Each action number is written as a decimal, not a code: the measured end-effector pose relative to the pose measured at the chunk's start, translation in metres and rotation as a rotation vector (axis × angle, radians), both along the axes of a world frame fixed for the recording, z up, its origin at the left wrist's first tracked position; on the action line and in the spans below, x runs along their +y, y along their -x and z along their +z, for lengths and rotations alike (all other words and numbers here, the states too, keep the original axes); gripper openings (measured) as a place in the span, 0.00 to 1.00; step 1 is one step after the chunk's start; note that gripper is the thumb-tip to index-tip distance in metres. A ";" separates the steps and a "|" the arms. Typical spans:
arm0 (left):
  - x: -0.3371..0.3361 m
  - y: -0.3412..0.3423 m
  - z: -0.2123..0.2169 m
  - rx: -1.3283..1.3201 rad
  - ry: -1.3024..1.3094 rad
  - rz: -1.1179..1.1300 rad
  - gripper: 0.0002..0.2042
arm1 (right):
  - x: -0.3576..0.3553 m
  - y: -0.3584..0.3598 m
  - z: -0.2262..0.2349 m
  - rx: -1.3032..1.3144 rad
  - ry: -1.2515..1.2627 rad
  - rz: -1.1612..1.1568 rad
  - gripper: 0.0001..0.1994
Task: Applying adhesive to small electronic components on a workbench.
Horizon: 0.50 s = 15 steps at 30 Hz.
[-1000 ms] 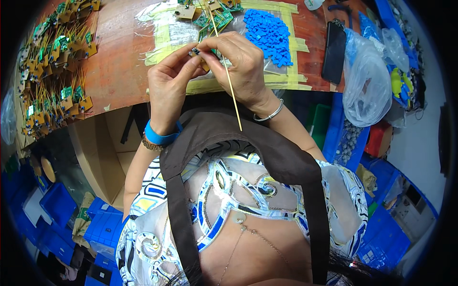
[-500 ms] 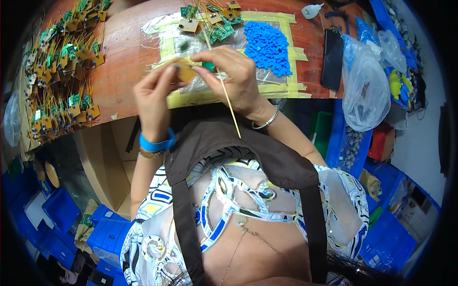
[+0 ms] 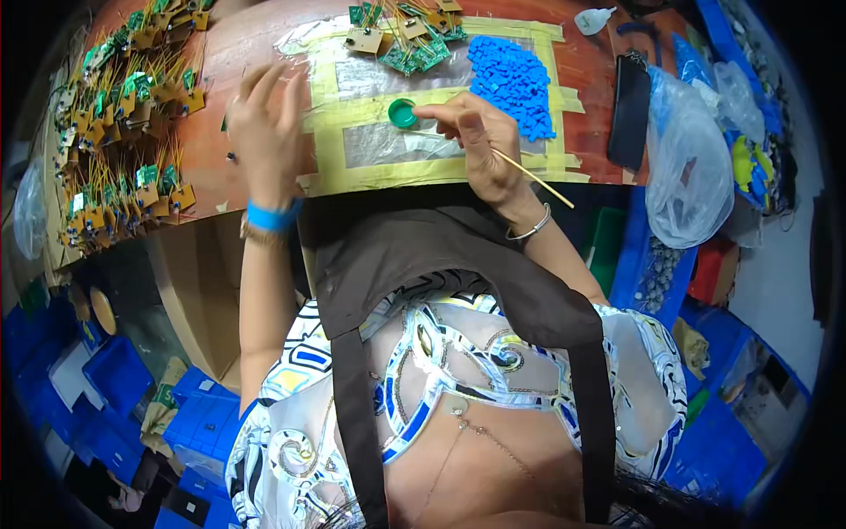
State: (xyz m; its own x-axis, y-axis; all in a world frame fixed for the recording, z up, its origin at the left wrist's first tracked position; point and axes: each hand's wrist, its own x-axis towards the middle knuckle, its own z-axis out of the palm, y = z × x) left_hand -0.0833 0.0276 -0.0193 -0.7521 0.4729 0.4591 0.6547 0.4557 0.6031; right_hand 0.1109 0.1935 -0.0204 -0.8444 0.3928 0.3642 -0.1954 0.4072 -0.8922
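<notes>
My right hand (image 3: 476, 141) pinches a thin wooden stick (image 3: 531, 176) that slants down to the right, its fingertips beside a small green cap (image 3: 403, 113) on a taped clear sheet (image 3: 379, 145). My left hand (image 3: 264, 132) hovers with fingers spread over the brown table, near a pile of small green circuit boards with yellow leads (image 3: 123, 141). It holds nothing I can see. A heap of small blue plastic pieces (image 3: 514, 81) lies just beyond my right hand. More green boards (image 3: 405, 40) lie at the sheet's far edge.
A black phone (image 3: 631, 110) lies at the right of the table, next to clear plastic bags (image 3: 692, 176). A small white bottle (image 3: 592, 19) sits at the far edge. Blue bins (image 3: 115, 388) stand on the floor at both sides.
My hands were together over the sheet working on a small part; they have separated. The left hand has swung left toward the board pile, the right has lowered beside the green cap.
</notes>
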 end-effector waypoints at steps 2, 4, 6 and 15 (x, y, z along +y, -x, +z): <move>0.034 0.010 -0.006 -0.045 0.072 -0.002 0.15 | -0.007 0.000 0.000 -0.063 0.095 -0.021 0.26; 0.053 0.023 -0.020 -0.026 0.136 -0.009 0.16 | -0.010 0.004 -0.003 -0.070 0.081 -0.037 0.25; 0.064 0.026 -0.029 -0.009 0.197 -0.034 0.16 | -0.010 0.003 -0.003 -0.070 0.008 -0.059 0.23; 0.049 -0.002 -0.016 -0.481 -0.623 -0.207 0.08 | -0.004 0.001 -0.012 -0.094 -0.001 -0.051 0.24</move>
